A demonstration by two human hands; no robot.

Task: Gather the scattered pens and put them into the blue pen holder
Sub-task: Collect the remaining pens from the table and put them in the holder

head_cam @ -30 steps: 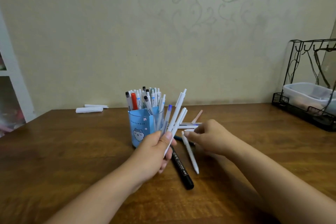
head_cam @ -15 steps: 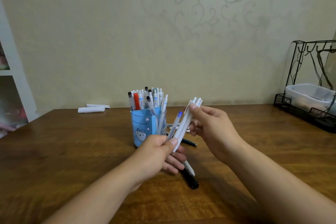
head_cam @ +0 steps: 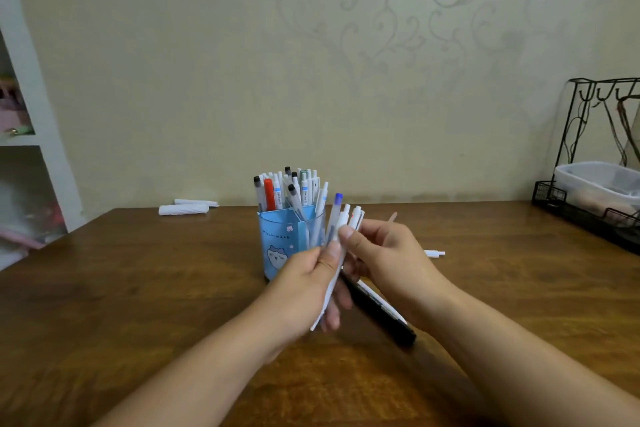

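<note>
The blue pen holder point(head_cam: 277, 239) with a cat picture stands mid-table, packed with several pens. Just in front of it, both hands meet around a bundle of white pens point(head_cam: 341, 229), one with a blue cap. My left hand point(head_cam: 304, 284) grips the bundle's lower part; my right hand point(head_cam: 384, 253) pinches its upper part with thumb and fingers. A black marker point(head_cam: 381, 315) and a white pen lie on the table beneath my hands. Another white pen point(head_cam: 434, 253) lies to the right, partly hidden by my right hand.
Two rolled white items point(head_cam: 185, 208) lie at the back left of the wooden table point(head_cam: 138, 288). A black wire rack point(head_cam: 595, 211) with a clear plastic tub stands at the right edge. A white shelf point(head_cam: 41, 135) is on the left.
My right hand picked a white pen off the table, carried it up to the bundle in my left hand, and now both hands hold the bundle together, lower and closer to the holder.
</note>
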